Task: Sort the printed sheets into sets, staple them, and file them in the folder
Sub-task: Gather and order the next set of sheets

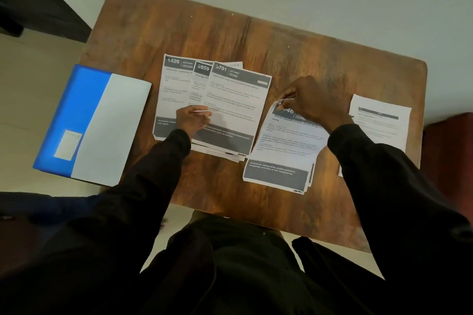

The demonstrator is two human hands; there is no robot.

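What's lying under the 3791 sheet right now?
Sheet 2659 and sheet 1426 poke out left of the 3791 sheet, and more sheet edges show below it. It covers the rest, so their count and print are hidden.

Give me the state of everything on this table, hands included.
left hand, resting on the fanned sheets; grip unclear.
right hand, pinching a top corner of the knives set.
fanned sheets, overlapped, flat.
knives set, pinched corner lifted.
blue folder, flat, overhanging the left edge of the table.
far-right sheet, lying flat.
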